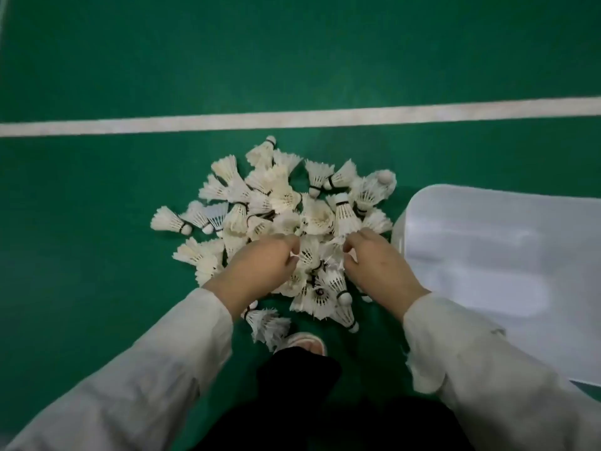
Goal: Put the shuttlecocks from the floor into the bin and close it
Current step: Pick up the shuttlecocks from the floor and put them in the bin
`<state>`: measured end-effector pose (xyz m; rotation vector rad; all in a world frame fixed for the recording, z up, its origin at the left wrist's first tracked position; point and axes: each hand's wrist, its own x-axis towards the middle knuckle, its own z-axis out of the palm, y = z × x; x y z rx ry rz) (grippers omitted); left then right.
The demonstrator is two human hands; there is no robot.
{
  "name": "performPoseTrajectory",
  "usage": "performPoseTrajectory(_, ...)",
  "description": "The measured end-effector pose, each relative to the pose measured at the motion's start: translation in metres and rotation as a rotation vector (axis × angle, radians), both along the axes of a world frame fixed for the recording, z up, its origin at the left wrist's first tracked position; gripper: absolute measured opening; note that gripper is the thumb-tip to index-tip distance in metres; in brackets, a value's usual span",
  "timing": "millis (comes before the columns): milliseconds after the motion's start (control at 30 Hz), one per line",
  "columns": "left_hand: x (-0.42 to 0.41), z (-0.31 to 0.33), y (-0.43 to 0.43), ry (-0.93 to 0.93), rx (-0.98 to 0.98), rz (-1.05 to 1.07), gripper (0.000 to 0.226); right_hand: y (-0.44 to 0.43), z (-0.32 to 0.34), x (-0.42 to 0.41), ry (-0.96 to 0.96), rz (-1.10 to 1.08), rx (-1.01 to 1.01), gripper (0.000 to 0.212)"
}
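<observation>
A heap of several white feather shuttlecocks (276, 203) lies on the green court floor in the middle of the view. My left hand (257, 268) and my right hand (377, 265) reach into the near side of the heap, fingers curled round shuttlecocks between them. A white translucent plastic bin (487, 262) stands on the floor just right of the heap, close to my right hand. Its inside is hard to make out. No lid is clearly seen.
A white court line (292, 118) runs across the floor beyond the heap. My foot in a light sandal (305, 343) and dark trouser legs sit below the heap. Green floor stretches to the left and far side.
</observation>
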<state>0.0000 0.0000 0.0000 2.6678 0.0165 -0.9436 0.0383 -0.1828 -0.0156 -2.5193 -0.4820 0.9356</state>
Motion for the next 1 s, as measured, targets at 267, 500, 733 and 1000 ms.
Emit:
performPoseTrajectory(267,-0.024,-0.095,-0.009,-0.317,0.018,-0.073,0.029,0.008,-0.077,-0.043,-0.202,-0.024,-0.117,0.039)
performPoseTrajectory(500,-0.038,-0.113,-0.005,-0.399,-0.037,-0.086,0.020,0.023,-0.084,-0.042,-0.404,-0.135,-0.037,0.043)
performPoseTrajectory(733,-0.038,-0.089,-0.001,-0.371,-0.168,0.039,0.012,0.024,-0.047,-0.050,-0.333,-0.282,0.155,0.043)
performPoseTrajectory(1000,-0.071,-0.073,0.029,-0.469,-0.328,0.310,0.010,0.023,-0.066,-0.069,-0.156,-0.445,0.237,0.039)
